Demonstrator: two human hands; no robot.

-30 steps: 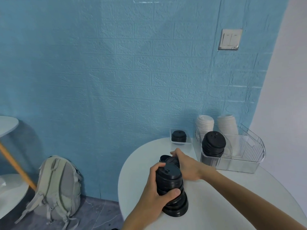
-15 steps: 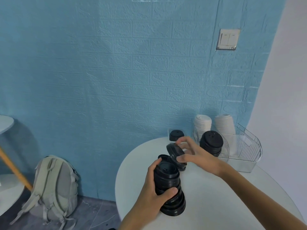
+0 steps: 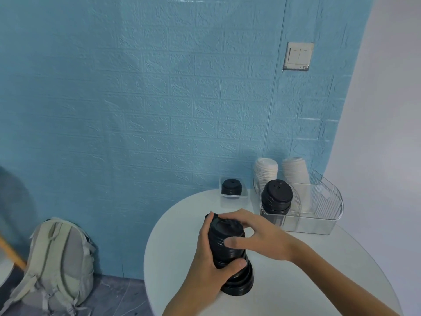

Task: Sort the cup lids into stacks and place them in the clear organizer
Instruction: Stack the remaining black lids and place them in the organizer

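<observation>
Black plastic fills the grip: a tall stack of black round plastic cup lids (image 3: 230,258) stands on the round white table (image 3: 284,281), leaning a little, with wider lids at its foot. The left hand (image 3: 210,267) wraps the stack from the near-left side, thumb curled across the front low down and fingers hidden behind it. The right hand (image 3: 262,236) comes in from the right and rests over the top of the same stack; its fingertips pinch the rim of the topmost lid, and its thumb lies straight against the stack's side just above the left thumb. Both forearms run down to the bottom edge of the view.

Beyond the grip and to its right, still on the table, sits the clear ribbed plastic organizer (image 3: 323,201). In its front-left corner stands 1 shorter stack of black lids (image 3: 276,197), and behind that rise 2 stacks of white lids (image 3: 266,171), the right one tilted against the organizer's back.

Farther than the grip and slightly right of it, just left of the organizer, a small clear square tray (image 3: 233,196) holds a low pile of small black lids (image 3: 231,187).

Left of the grip and down on the grey floor, a pale green fabric backpack (image 3: 57,263) leans by the blue brick-textured wall (image 3: 136,99). High on that wall, above the organizer, is a white 2-rocker light switch (image 3: 298,56).
</observation>
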